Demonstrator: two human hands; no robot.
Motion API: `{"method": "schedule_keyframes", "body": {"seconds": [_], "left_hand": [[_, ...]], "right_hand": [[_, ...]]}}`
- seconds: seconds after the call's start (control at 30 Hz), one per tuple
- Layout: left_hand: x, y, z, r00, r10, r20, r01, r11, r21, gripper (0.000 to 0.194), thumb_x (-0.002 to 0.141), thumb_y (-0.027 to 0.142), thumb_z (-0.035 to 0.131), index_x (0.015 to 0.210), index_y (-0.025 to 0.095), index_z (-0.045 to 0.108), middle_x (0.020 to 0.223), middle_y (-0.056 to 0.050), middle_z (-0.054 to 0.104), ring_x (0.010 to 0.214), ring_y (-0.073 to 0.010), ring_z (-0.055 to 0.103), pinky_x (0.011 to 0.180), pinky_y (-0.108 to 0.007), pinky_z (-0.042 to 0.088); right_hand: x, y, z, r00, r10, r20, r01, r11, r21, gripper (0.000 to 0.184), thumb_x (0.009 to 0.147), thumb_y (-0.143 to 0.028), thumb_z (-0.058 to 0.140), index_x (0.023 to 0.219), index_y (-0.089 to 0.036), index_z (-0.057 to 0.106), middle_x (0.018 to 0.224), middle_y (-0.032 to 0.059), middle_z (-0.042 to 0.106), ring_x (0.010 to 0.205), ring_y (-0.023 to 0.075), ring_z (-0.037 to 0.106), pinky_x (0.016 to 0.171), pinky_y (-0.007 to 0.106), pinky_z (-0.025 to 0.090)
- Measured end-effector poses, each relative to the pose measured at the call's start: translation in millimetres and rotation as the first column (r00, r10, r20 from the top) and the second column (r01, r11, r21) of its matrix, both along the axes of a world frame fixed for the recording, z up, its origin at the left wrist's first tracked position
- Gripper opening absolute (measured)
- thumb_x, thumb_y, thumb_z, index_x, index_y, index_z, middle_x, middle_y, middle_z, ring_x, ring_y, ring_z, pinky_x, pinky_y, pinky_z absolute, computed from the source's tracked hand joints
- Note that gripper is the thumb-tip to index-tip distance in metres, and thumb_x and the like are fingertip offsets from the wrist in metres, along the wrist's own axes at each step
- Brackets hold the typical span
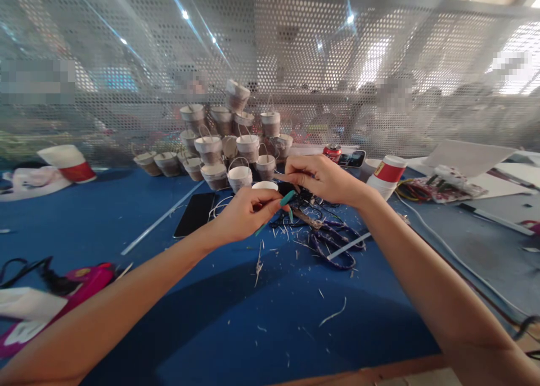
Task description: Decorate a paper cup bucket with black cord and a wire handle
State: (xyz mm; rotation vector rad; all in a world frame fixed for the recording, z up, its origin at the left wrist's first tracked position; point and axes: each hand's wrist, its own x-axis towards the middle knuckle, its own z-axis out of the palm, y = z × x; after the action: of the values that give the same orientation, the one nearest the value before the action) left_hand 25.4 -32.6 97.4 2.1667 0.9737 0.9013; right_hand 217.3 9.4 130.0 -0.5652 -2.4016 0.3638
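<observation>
My left hand (252, 211), with long teal nails, is closed in a pinch above the table. My right hand (318, 178) is beside it, its fingers also pinched together. Whatever either hand holds is too small or hidden to make out. Just behind my left hand shows the white rim of a cup (265, 185). Beyond it stand several stacked small pails (214, 176) with white rims and looped handles. Below my right hand lie scissors with dark cord-wrapped handles (337, 241), near a tangle of black cord (318, 206).
On the blue table (236, 318) lie fibre scraps, a black phone (194, 214), a clear stick (162, 218) and a pink glue gun (86, 279) at left. Red-and-white paper cups (387, 175) stand on both sides, with a red can (332, 153) behind. A perforated metal screen (287, 54) closes the back.
</observation>
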Motion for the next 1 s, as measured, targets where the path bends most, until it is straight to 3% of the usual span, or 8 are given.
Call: {"method": "schedule_keyframes", "body": {"seconds": [0.5, 1.0], "left_hand": [[-2, 0, 0.4, 0.999, -0.039, -0.004, 0.039, 0.995, 0.09, 0.025, 0.085, 0.026, 0.049, 0.081, 0.012, 0.069, 0.047, 0.004, 0.044, 0.041, -0.0057, 0.04, 0.038, -0.017, 0.03], [-2, -10, 10.1, 0.995, -0.096, 0.01, 0.096, 0.994, -0.05, 0.028, 0.087, 0.031, 0.045, 0.078, 0.012, 0.065, 0.047, 0.004, 0.041, 0.04, -0.0063, 0.036, 0.037, -0.018, 0.028]], "right_hand": [[-1, 0, -0.4, 1.0, 0.017, 0.015, -0.017, 1.0, 0.006, 0.019, 0.088, -0.019, 0.046, 0.069, -0.017, 0.045, 0.063, -0.0041, 0.043, 0.059, 0.0074, 0.036, 0.057, 0.022, 0.027], [0, -9, 10.2, 0.995, 0.095, 0.004, -0.095, 0.992, -0.086, 0.026, 0.091, -0.028, 0.044, 0.067, -0.018, 0.039, 0.063, -0.0046, 0.036, 0.058, 0.0071, 0.032, 0.055, 0.022, 0.026]]}}
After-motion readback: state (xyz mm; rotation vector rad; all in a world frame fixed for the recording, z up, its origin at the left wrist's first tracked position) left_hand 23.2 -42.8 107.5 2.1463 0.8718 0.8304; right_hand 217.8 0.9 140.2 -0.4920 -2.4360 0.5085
